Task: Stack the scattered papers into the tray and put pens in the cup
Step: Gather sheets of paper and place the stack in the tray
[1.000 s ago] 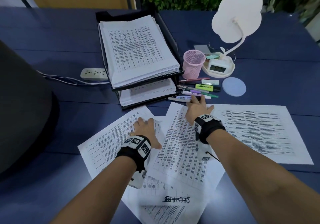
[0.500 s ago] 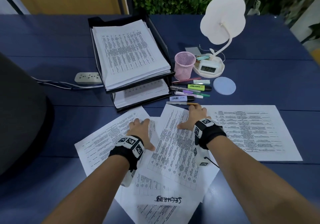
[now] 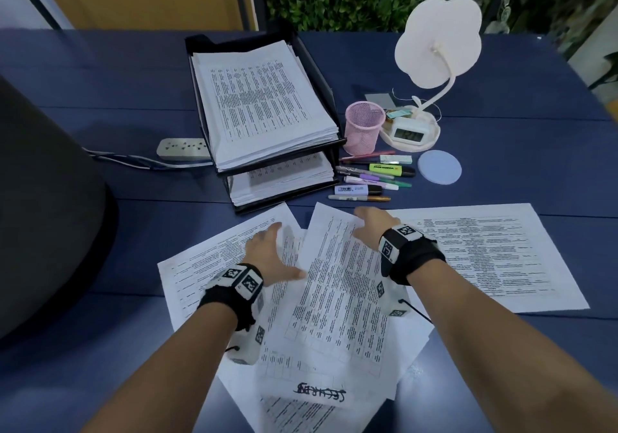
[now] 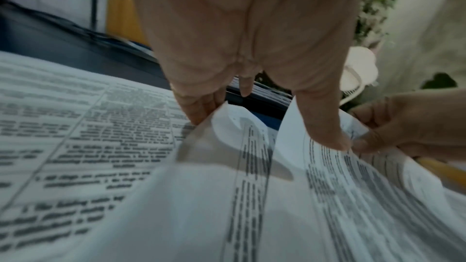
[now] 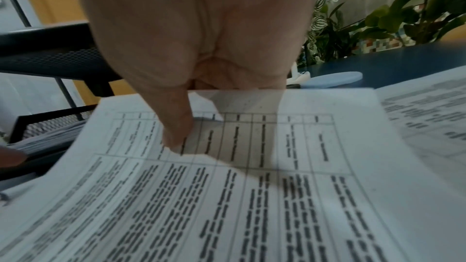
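Several printed sheets lie scattered on the blue table in front of me. My right hand (image 3: 371, 228) pinches the far edge of the top middle sheet (image 3: 337, 299); its thumb (image 5: 176, 128) lies on the print and the fingers are hidden behind the edge. My left hand (image 3: 267, 252) rests spread on the sheets beside it, with its thumb (image 4: 322, 127) on the middle sheet and a page bulging up between thumb and fingers. The black two-tier tray (image 3: 200, 44) holds paper stacks. The pink mesh cup (image 3: 364, 128) stands empty, with several pens and markers (image 3: 371, 178) lying before it.
Another sheet (image 3: 495, 255) lies flat to the right, and one (image 3: 200, 265) to the left. Behind the pens are a white lamp (image 3: 438, 41) with a clock (image 3: 408, 133) and a round blue coaster (image 3: 439, 167). A power strip (image 3: 182, 149) sits left of the tray, a dark bulky object (image 3: 43, 215) at far left.
My right hand drew back from the pens onto the middle sheet's far edge and took hold of it. My left thumb spread out onto that sheet.
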Demonstrator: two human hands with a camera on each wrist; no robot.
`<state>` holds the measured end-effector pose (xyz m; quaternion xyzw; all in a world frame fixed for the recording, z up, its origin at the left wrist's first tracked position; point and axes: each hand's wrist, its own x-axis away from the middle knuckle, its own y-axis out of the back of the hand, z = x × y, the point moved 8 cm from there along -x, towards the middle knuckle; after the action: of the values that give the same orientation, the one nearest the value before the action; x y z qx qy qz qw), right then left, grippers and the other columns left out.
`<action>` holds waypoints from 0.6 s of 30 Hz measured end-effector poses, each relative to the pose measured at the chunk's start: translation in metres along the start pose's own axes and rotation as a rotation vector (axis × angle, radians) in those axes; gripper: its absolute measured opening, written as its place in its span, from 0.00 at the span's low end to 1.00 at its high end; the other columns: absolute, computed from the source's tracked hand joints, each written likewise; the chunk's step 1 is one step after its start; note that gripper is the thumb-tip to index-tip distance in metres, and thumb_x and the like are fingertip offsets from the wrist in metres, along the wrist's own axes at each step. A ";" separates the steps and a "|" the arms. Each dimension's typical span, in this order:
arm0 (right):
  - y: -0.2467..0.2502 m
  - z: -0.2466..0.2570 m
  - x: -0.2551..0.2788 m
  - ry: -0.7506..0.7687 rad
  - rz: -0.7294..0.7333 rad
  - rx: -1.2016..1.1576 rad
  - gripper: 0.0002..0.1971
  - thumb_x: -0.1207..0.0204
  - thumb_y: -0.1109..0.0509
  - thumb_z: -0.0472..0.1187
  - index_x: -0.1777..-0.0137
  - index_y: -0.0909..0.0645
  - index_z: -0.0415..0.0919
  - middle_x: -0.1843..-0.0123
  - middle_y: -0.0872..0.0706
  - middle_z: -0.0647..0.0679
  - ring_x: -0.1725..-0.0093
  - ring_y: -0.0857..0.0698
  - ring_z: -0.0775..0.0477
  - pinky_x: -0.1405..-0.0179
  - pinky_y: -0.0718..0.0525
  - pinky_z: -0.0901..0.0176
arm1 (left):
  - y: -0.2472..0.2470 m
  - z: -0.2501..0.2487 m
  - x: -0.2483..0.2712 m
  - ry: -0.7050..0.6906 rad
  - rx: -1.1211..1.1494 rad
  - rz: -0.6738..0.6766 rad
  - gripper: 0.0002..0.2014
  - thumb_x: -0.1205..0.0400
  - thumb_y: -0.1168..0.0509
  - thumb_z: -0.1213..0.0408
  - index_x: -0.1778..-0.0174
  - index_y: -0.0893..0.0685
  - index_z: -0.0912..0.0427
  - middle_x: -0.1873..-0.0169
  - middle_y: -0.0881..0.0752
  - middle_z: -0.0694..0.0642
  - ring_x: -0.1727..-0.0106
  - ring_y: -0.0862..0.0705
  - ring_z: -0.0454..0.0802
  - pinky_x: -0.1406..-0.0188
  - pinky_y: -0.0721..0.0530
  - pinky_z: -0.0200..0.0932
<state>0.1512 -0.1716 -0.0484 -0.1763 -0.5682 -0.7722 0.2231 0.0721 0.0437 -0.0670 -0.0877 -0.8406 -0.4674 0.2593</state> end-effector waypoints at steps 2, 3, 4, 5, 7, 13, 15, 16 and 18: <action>-0.001 0.018 0.005 0.100 0.009 -0.066 0.19 0.19 0.37 0.40 0.28 0.27 0.43 0.29 0.22 0.43 0.29 0.24 0.39 0.32 0.25 0.52 | 0.007 0.004 -0.001 -0.006 0.144 -0.022 0.59 0.38 0.19 0.45 0.18 0.49 0.50 0.20 0.37 0.57 0.22 0.36 0.58 0.25 0.32 0.56; -0.004 0.026 0.007 0.142 0.019 -0.095 0.17 0.19 0.37 0.39 0.30 0.25 0.41 0.31 0.21 0.42 0.30 0.23 0.39 0.35 0.24 0.55 | 0.009 0.006 -0.002 -0.002 0.171 -0.030 0.59 0.38 0.19 0.45 0.18 0.48 0.51 0.20 0.36 0.57 0.23 0.34 0.57 0.26 0.30 0.55; -0.007 0.034 0.009 0.170 0.027 -0.124 0.17 0.18 0.38 0.38 0.31 0.24 0.40 0.32 0.20 0.42 0.30 0.23 0.38 0.37 0.23 0.55 | 0.010 0.008 -0.001 0.006 0.163 -0.042 0.59 0.38 0.19 0.45 0.18 0.48 0.52 0.20 0.36 0.57 0.23 0.34 0.58 0.26 0.30 0.55; -0.011 0.039 0.009 0.188 0.024 -0.142 0.16 0.18 0.38 0.37 0.31 0.24 0.40 0.32 0.20 0.42 0.31 0.23 0.38 0.36 0.23 0.54 | 0.010 0.009 -0.001 0.018 0.125 -0.054 0.59 0.38 0.19 0.45 0.18 0.49 0.53 0.20 0.37 0.58 0.22 0.35 0.58 0.25 0.31 0.57; -0.017 0.041 0.008 0.176 -0.007 -0.105 0.20 0.20 0.34 0.42 0.29 0.26 0.44 0.30 0.22 0.43 0.30 0.25 0.39 0.33 0.23 0.49 | 0.005 0.010 0.003 0.035 -0.008 -0.056 0.61 0.39 0.19 0.44 0.17 0.51 0.53 0.20 0.39 0.59 0.21 0.40 0.60 0.24 0.34 0.59; -0.034 0.018 0.006 -0.004 0.023 0.183 0.44 0.37 0.21 0.57 0.25 0.37 0.44 0.28 0.31 0.43 0.27 0.33 0.39 0.31 0.28 0.40 | -0.015 0.007 0.013 -0.007 -0.381 0.021 0.61 0.40 0.21 0.41 0.18 0.51 0.50 0.18 0.49 0.59 0.19 0.45 0.59 0.26 0.34 0.63; -0.033 0.016 0.007 -0.023 0.019 0.234 0.43 0.38 0.22 0.59 0.27 0.36 0.43 0.29 0.28 0.42 0.28 0.31 0.38 0.31 0.30 0.41 | -0.016 0.008 0.013 -0.008 -0.403 0.027 0.59 0.40 0.21 0.40 0.19 0.48 0.52 0.19 0.49 0.59 0.20 0.45 0.59 0.27 0.34 0.63; -0.033 0.015 0.008 -0.030 0.023 0.262 0.43 0.37 0.22 0.60 0.27 0.35 0.43 0.29 0.28 0.42 0.28 0.31 0.38 0.30 0.32 0.42 | -0.016 0.008 0.013 -0.008 -0.404 0.027 0.59 0.40 0.21 0.40 0.19 0.47 0.52 0.19 0.49 0.59 0.20 0.45 0.59 0.26 0.34 0.63; -0.033 0.014 0.008 -0.035 0.036 0.268 0.41 0.37 0.23 0.60 0.27 0.33 0.44 0.27 0.30 0.41 0.27 0.32 0.37 0.29 0.31 0.40 | -0.016 0.007 0.013 -0.006 -0.411 0.025 0.59 0.39 0.21 0.40 0.19 0.48 0.53 0.19 0.49 0.59 0.19 0.45 0.60 0.26 0.34 0.63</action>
<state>0.1264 -0.1511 -0.0662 -0.1686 -0.6667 -0.6822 0.2484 0.0522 0.0396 -0.0758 -0.1507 -0.7271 -0.6256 0.2394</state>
